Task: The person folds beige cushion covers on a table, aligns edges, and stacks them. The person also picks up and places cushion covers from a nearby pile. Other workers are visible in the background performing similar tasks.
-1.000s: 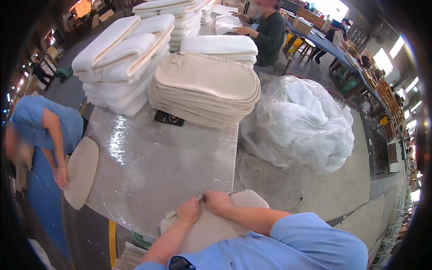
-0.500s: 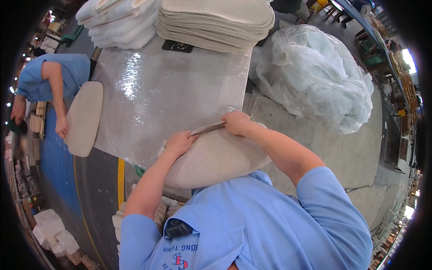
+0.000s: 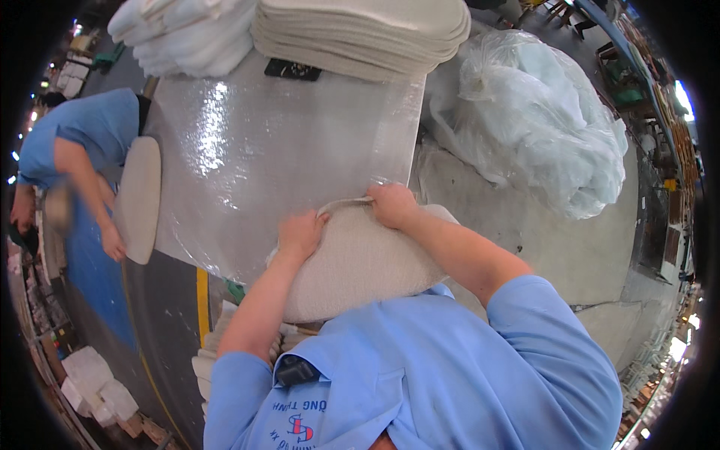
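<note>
A rounded beige fabric-covered cushion (image 3: 360, 262) leans between my chest and the near edge of the plastic-covered table (image 3: 277, 142). My left hand (image 3: 301, 234) is closed on the left part of the cushion's far edge. Farther right along that same edge, my right hand (image 3: 392, 205) grips the fabric, fingers curled over it. Between the two hands the fabric rim bows up a little. My fingertips are partly hidden behind the edge, and the cushion's underside does not show.
Beige cushion pieces (image 3: 360, 37) are stacked at the table's far side, beside folded white padding (image 3: 187, 37). A dark flat object (image 3: 292, 70) lies before the stack. At right sits a big clear plastic bag (image 3: 540, 127) of pale material. A co-worker (image 3: 82, 142) at left handles another beige cushion (image 3: 140, 199).
The fabric edge between my hands has closed from a dark open fold to a thin raised rim. My left hand has turned more upright. The co-worker's cushion has tilted.
</note>
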Tool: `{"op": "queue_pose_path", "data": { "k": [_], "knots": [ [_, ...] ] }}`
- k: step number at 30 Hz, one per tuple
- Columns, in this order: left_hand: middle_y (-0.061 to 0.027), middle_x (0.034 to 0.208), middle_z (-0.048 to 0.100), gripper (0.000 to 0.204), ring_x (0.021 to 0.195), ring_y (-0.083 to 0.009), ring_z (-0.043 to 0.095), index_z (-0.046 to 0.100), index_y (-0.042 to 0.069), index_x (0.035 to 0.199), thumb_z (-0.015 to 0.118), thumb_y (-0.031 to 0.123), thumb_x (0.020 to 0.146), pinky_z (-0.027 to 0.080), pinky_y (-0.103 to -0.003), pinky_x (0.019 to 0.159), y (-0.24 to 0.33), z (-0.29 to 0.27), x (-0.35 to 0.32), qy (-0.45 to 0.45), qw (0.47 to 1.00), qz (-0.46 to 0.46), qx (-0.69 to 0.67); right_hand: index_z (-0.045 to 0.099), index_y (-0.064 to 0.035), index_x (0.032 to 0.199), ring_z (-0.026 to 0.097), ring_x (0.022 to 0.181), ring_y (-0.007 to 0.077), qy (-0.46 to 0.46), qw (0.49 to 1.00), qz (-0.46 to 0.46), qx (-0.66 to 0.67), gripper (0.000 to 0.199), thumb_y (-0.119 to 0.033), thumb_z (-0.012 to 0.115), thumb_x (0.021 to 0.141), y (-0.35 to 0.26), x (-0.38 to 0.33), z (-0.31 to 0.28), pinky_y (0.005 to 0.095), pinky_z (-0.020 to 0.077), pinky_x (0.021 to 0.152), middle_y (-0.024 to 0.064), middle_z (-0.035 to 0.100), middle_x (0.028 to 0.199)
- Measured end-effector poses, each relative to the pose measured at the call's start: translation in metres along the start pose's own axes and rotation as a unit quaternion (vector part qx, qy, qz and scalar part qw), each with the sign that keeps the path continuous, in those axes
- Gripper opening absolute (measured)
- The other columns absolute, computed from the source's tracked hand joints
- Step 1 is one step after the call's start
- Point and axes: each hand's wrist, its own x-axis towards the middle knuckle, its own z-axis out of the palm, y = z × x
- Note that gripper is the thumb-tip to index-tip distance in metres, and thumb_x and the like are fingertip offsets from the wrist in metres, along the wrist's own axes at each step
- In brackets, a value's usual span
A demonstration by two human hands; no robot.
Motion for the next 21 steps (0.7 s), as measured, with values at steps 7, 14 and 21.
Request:
{"op": "queue_pose_path", "data": {
  "k": [7, 14, 21],
  "knots": [
    [-0.0209, 0.128, 0.067, 0.045, 0.121, -0.0426, 0.062, 0.068, 0.007, 0.132, 0.076, 0.029, 0.093, 0.049, -0.05, 0.105, 0.013, -0.083, -0.052, 0.021, 0.986, 0.087, -0.139, 0.052, -0.0147, 0.154, 0.063, 0.127, 0.0341, -0.128, 0.959, -0.045, 0.251, 0.066, -0.03, 0.077, 0.094, 0.013, -0.074, -0.097, 0.0469, 0.0529, 0.104, 0.0122, 0.053, 0.153],
    [-0.0133, 0.142, 0.062, 0.068, 0.133, -0.0372, 0.057, 0.062, 0.009, 0.143, 0.085, 0.021, 0.081, 0.043, -0.048, 0.113, 0.056, -0.114, -0.169, -0.041, 0.973, 0.229, 0.003, 0.053, -0.0172, 0.153, 0.056, 0.138, 0.0338, -0.035, 0.961, -0.257, -0.1, 0.083, -0.04, 0.088, 0.082, 0.044, -0.191, -0.096, 0.0493, 0.0418, 0.118, 0.0116, 0.054, 0.154],
    [-0.0145, 0.136, 0.065, 0.073, 0.123, -0.0364, 0.063, 0.062, 0.009, 0.142, 0.089, 0.027, 0.077, 0.049, -0.048, 0.103, 0.06, -0.136, -0.114, 0.05, 0.97, 0.238, -0.032, 0.059, -0.0094, 0.144, 0.066, 0.125, 0.0365, -0.007, 0.971, -0.229, -0.061, 0.079, -0.041, 0.089, 0.079, 0.034, -0.143, -0.108, 0.0489, 0.0503, 0.105, 0.0148, 0.068, 0.136]
  ]
}}
